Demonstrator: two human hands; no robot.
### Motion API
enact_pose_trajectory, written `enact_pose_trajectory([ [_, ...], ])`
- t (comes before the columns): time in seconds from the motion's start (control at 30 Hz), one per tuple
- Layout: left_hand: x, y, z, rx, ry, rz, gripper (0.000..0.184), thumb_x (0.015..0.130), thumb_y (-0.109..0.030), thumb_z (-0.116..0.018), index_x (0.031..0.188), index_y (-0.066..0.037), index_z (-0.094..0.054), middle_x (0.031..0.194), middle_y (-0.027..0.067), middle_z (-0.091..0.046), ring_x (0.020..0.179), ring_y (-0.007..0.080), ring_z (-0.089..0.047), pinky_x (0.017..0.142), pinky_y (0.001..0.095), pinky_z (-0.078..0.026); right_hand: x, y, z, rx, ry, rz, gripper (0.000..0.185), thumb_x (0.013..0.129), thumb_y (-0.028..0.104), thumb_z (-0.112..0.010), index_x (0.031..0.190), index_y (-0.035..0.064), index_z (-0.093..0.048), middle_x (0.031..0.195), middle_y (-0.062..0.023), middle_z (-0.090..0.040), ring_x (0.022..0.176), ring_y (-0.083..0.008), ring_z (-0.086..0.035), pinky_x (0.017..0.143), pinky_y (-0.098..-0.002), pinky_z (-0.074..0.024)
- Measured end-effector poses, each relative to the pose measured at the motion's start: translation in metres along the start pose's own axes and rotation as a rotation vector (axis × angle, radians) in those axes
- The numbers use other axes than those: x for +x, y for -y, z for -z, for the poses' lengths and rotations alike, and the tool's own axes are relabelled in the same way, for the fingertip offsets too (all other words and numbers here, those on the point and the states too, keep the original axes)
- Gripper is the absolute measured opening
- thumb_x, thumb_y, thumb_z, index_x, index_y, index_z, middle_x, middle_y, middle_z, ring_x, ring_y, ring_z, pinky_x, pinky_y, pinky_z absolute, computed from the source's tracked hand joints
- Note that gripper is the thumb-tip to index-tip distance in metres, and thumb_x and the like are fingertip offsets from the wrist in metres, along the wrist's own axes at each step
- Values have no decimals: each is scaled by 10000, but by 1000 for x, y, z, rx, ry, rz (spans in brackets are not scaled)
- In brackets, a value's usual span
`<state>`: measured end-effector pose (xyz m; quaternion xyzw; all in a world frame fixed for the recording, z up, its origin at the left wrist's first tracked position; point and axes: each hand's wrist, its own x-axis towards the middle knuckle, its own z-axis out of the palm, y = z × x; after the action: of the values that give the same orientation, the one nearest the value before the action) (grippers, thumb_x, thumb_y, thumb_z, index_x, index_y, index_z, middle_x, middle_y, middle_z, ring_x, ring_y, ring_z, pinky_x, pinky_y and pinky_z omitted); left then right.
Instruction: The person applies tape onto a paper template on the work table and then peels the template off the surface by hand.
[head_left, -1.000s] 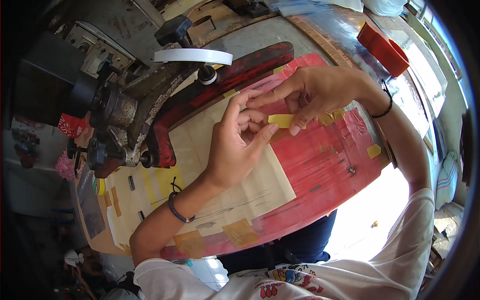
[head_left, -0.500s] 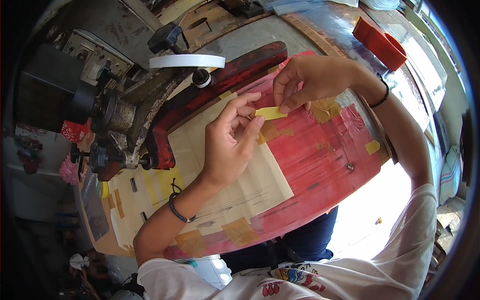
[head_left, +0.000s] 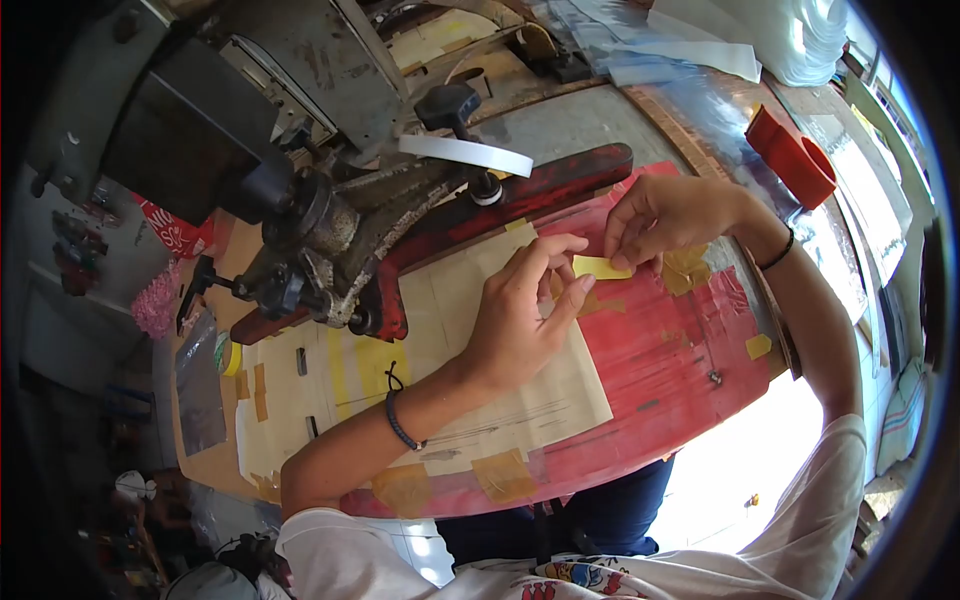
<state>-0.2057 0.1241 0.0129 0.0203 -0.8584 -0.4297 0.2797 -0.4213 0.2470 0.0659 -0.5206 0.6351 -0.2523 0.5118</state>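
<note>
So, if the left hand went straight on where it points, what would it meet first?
Likely the yellow strip beside the left hand, then the right hand pinching its far end; depth and any present contact are unclear.

I count two hands, the left [head_left: 525, 325] and the right [head_left: 680, 222], with two dark wristbands [head_left: 402, 422], one per arm. Between the fingers there's one yellow strip [head_left: 603, 268]. Around them I see one white ring [head_left: 465, 153], one red plastic holder [head_left: 775, 150], two short dark bars [head_left: 301, 361], one pink bundle [head_left: 156, 300], and, along the red sheet's [head_left: 670, 350] near edge, two broad brown tape patches [head_left: 503, 475].
</note>
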Motion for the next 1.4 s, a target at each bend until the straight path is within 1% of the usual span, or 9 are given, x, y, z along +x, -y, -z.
enact_pose_trajectory([
  [0.1,0,2,-1,37,0,102,351,885,-123,-727,1197,-35,-593,806,9,-596,657,81,-442,588,243,-389,-3,3,1,-2,18,18,225,909,147,-692,1058,-19,-667,950,-67,-719,842,-116,-682,710,-274,-592],
  [0.23,2,8,-4,101,-49,-42,203,899,-169,-716,1015,-25,-633,805,33,-541,696,98,-438,623,265,-390,-3,5,-2,-26,39,45,202,913,138,-686,1043,-14,-658,946,-66,-716,843,-115,-679,724,-272,-590],
  [0.33,2,9,-3,74,0,25,169,913,-159,-694,890,-16,-607,776,36,-524,687,111,-435,640,276,-388,-1,2,-2,-12,13,65,221,917,157,-699,1048,-16,-657,918,-71,-722,804,-118,-689,708,-262,-577],
  [0.63,-1,13,0,-98,-47,177,201,984,-164,-610,828,-42,-574,701,-68,-444,624,14,-325,535,226,-264,-3,8,-7,-111,-125,134,212,901,143,-703,1032,-21,-682,903,-67,-722,779,-116,-674,688,-272,-586],
  [0.83,0,9,0,-71,-56,234,215,990,-163,-602,824,-28,-578,702,-58,-443,612,19,-319,534,229,-267,3,-2,-7,115,-145,89,189,889,147,-711,960,-26,-683,850,-64,-701,770,-123,-675,674,-265,-586],
  [1.03,1,14,-4,32,-71,75,205,941,-107,-646,801,26,-577,805,53,-532,688,115,-468,632,278,-402,-5,-4,8,78,-143,-94,184,863,128,-728,951,-30,-696,833,-84,-695,701,-141,-666,665,-259,-597],
  [1.23,-3,0,-4,313,35,-175,157,850,-82,-687,973,-26,-605,917,122,-552,854,289,-547,747,400,-455,-4,0,10,-1,-224,-180,209,852,95,-717,1006,-47,-719,827,-103,-713,702,-143,-695,653,-254,-597],
  [1.27,-4,2,-4,403,57,-262,294,828,-103,-693,1107,-57,-609,907,102,-544,828,273,-535,732,397,-449,-3,-1,9,-8,-250,-187,231,849,103,-719,1027,-43,-727,828,-109,-712,697,-147,-693,662,-256,-602],
  [1.4,-6,-4,-3,672,95,-340,435,834,-164,-681,1266,-126,-656,910,67,-548,792,233,-521,676,365,-435,0,-7,5,-9,-321,-175,231,843,144,-730,967,-44,-675,822,-123,-723,713,-168,-718,596,-262,-561],
])
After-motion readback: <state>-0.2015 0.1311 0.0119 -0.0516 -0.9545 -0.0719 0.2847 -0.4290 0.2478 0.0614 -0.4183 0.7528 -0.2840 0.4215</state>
